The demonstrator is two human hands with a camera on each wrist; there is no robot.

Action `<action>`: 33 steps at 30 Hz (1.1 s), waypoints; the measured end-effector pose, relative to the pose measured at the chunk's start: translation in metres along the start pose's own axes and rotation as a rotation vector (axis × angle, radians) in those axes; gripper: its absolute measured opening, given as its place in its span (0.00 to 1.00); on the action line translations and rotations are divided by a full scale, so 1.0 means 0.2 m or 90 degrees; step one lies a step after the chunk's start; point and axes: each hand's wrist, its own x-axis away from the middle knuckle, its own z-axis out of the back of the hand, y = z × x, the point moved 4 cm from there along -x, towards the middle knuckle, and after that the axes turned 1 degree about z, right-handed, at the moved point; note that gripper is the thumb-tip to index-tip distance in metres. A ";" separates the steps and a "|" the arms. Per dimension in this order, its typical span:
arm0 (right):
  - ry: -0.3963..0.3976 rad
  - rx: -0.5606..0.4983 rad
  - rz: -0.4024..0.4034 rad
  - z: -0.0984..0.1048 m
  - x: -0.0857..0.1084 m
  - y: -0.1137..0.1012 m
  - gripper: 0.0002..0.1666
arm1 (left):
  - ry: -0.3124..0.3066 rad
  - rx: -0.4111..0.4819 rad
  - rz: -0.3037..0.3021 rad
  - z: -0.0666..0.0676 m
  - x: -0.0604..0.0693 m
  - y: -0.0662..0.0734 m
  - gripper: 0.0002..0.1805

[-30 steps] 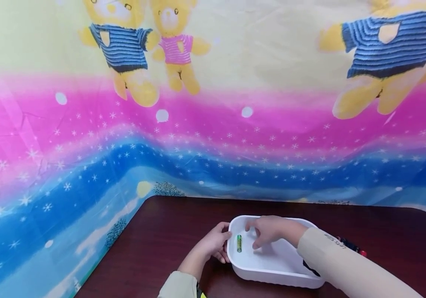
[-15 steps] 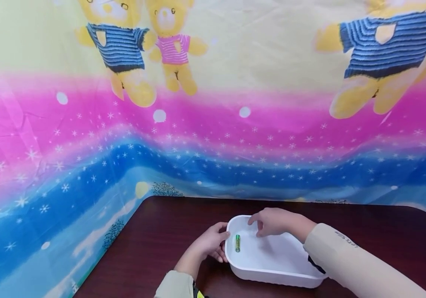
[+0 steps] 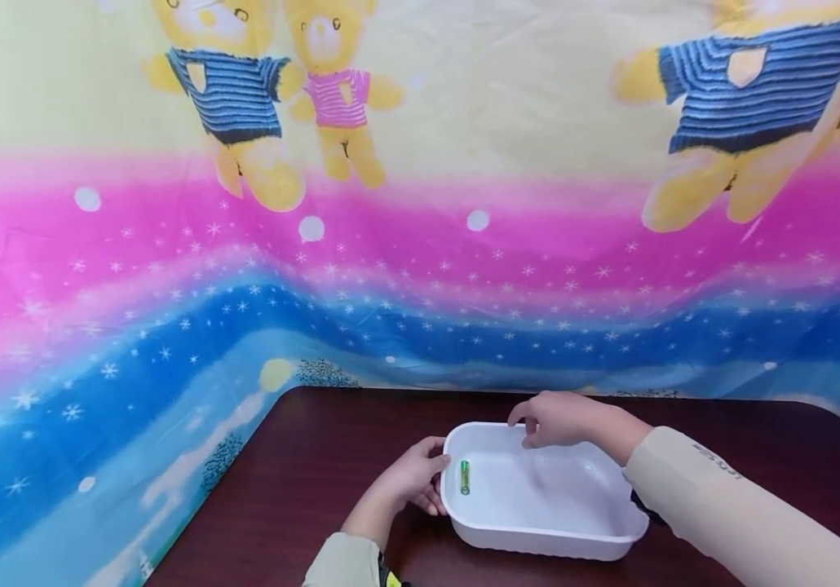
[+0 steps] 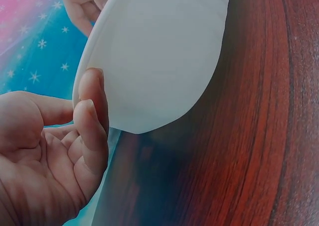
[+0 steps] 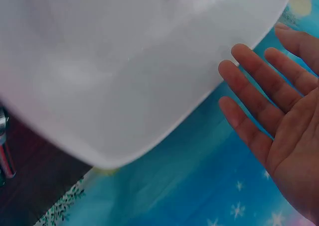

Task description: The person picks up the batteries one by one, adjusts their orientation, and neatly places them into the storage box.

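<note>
A white plastic tray (image 3: 552, 497) stands on the dark table. Inside it, by the left end, lies one green cylindrical battery (image 3: 465, 478). My left hand (image 3: 413, 479) holds the tray's left end, thumb at the rim and fingers against the outside wall; the left wrist view shows this hand (image 4: 60, 151) at the rim close up. Over the far rim hovers my right hand (image 3: 563, 420), nothing in it. In the right wrist view its fingers (image 5: 251, 94) are spread and relaxed beside the tray wall.
Dark and red small objects (image 5: 6, 159) lie on the table at the left edge of the right wrist view, only partly visible. A patterned curtain (image 3: 420, 310) with printed bears hangs behind the brown wooden table (image 3: 302, 489).
My right hand has drawn back from near the battery, rightward and up toward the far rim. My left hand keeps its hold on the tray, and the battery stays at the left end.
</note>
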 end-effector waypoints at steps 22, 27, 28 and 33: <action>0.065 0.007 0.002 0.04 0.19 0.17 0.16 | -0.002 0.001 0.001 0.00 0.00 -0.01 0.24; 0.075 -0.005 -0.002 0.07 0.25 0.22 0.16 | -0.001 -0.004 0.001 0.00 0.01 -0.01 0.24; 0.077 -0.008 -0.010 0.07 0.26 0.23 0.16 | -0.001 -0.004 0.001 0.00 0.01 -0.01 0.24; 0.086 -0.016 -0.044 0.08 0.31 0.32 0.17 | -0.001 -0.006 0.000 0.00 0.00 -0.01 0.24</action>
